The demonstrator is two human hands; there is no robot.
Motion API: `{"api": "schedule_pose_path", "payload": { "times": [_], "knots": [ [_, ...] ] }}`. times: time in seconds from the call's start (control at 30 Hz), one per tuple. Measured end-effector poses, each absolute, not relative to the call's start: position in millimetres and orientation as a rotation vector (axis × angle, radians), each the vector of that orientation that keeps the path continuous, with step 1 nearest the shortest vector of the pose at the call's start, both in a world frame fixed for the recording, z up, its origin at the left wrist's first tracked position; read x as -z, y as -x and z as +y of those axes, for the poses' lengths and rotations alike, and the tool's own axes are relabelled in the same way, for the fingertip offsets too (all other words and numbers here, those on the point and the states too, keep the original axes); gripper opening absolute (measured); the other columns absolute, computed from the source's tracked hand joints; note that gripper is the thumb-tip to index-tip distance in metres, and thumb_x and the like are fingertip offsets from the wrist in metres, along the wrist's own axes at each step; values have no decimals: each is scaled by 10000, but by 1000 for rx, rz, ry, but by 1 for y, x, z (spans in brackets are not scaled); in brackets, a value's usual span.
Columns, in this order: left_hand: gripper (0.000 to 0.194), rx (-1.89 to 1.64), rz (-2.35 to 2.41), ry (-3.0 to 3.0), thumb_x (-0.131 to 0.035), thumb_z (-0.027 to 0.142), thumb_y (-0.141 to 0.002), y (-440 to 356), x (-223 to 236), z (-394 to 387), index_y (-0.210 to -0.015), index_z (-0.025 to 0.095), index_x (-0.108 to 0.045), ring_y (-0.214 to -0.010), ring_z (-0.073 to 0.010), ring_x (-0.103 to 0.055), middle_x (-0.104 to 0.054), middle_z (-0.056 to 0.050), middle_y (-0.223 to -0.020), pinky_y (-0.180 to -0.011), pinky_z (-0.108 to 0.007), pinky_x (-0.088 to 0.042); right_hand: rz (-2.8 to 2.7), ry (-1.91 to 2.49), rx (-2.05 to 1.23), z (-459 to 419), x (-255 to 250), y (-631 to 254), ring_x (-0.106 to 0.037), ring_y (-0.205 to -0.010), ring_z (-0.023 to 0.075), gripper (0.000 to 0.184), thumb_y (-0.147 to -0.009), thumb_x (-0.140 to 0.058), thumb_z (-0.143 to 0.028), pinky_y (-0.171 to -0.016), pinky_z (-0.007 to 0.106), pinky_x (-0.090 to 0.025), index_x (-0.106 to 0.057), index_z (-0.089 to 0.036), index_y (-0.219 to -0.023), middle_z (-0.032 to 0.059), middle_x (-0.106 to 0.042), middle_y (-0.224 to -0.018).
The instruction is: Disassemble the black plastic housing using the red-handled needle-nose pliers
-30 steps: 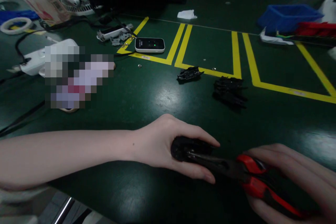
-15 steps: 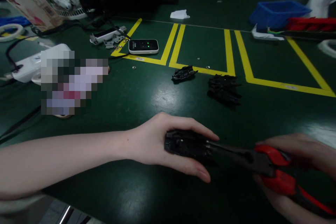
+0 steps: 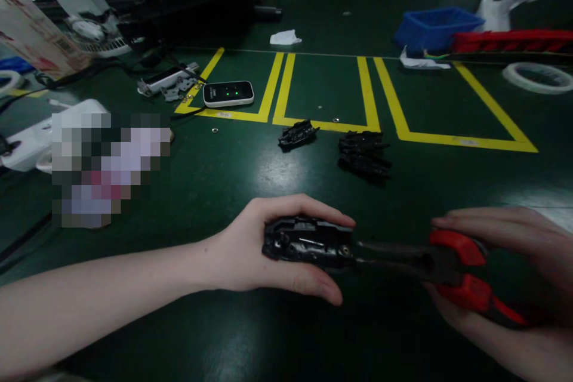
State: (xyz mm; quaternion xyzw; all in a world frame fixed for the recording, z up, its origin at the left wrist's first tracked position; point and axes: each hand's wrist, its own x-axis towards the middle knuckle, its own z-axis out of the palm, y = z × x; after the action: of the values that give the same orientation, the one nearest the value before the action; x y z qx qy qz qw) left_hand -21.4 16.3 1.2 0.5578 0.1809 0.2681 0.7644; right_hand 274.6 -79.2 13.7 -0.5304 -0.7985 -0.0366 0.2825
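My left hand (image 3: pixel 268 245) is wrapped round a black plastic housing (image 3: pixel 308 245), thumb along one side and fingers along the other. A small metal ring shows near the housing's right end. My right hand (image 3: pixel 501 286) grips red-handled long-nose pliers (image 3: pixel 447 262). Their jaws are spread apart and point left, with the tips close to the right end of the housing; whether they touch it I cannot tell. Farther back lie one similar black plastic part (image 3: pixel 298 134) and a small cluster of black plastic parts (image 3: pixel 364 154).
Yellow tape (image 3: pixel 329 125) outlines areas on the green table (image 3: pixel 210 334). Behind the hands are a black-and-white device (image 3: pixel 228 94) with green lights, a blue bin (image 3: pixel 436 30), a red tray (image 3: pixel 514 42) and a tape roll (image 3: pixel 537 77). A power strip (image 3: pixel 33 143) with cables stands left.
The plier jaws have opened and drawn off the housing, which has turned so its hollow inside faces up. The camera view has shifted, moving the background left and slightly down.
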Motion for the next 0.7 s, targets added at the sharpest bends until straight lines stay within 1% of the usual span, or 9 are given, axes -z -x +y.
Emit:
{"api": "schedule_pose_path", "payload": {
  "times": [0.07,0.17,0.2,0.27,0.37,0.47,0.53,0.7],
  "knots": [
    [533,-628,458,-1164,-904,32,-735,20,-2,17,-1199,258,-772,-957,-154,-781,-809,4,-1081,-869,-216,-623,-2120,1385,111,-72,-11,-275,-704,-862,244,382,-919,-669,-330,-737,411,-567,-604,-267,-1289,75,-703,-1104],
    [424,-670,601,-1130,-895,139,-802,18,-4,17,-1181,288,-779,-911,-116,-749,-795,26,-1047,-835,-167,-590,-2148,1320,103,-64,-4,-275,-701,-842,250,419,-921,-686,-323,-685,414,-564,-571,-270,-1321,75,-697,-1095],
    [417,-677,643,-1126,-897,172,-811,17,-5,17,-1191,294,-776,-912,-120,-744,-789,22,-1048,-824,-168,-588,-2141,1312,103,-62,-1,-275,-700,-841,254,402,-934,-672,-339,-674,420,-560,-571,-276,-1318,73,-697,-1091],
    [476,-692,693,-1109,-923,211,-793,14,-6,16,-1229,314,-762,-926,-132,-739,-781,13,-1049,-797,-168,-586,-2093,1317,96,-61,3,-271,-700,-871,266,356,-962,-639,-356,-688,437,-559,-576,-279,-1303,72,-699,-1098],
    [532,-718,737,-1001,-939,213,-778,11,-6,12,-1261,331,-752,-883,-114,-720,-785,2,-1031,-748,-144,-575,-2044,1293,112,-62,6,-265,-697,-949,277,322,-975,-632,-325,-753,456,-561,-586,-267,-1288,75,-708,-1111],
    [503,-736,768,-807,-918,213,-805,8,-7,9,-1270,318,-758,-762,-86,-696,-800,-14,-980,-693,-139,-575,-2025,1287,166,-62,4,-263,-695,-1019,289,325,-967,-649,-291,-842,488,-562,-592,-266,-1286,70,-726,-1123],
    [489,-730,750,-730,-903,189,-820,7,-8,7,-1271,321,-766,-729,-81,-698,-806,-19,-955,-678,-138,-579,-2014,1300,197,-60,3,-266,-694,-1054,299,332,-966,-653,-295,-876,503,-562,-590,-266,-1290,72,-732,-1131],
    [452,-591,527,-658,-865,181,-871,10,-7,2,-1285,336,-767,-700,-63,-723,-824,-24,-929,-675,-102,-582,-2091,1255,259,-58,2,-275,-690,-1112,285,383,-959,-685,-335,-916,474,-573,-566,-235,-1309,78,-724,-1142]
  ]
}}
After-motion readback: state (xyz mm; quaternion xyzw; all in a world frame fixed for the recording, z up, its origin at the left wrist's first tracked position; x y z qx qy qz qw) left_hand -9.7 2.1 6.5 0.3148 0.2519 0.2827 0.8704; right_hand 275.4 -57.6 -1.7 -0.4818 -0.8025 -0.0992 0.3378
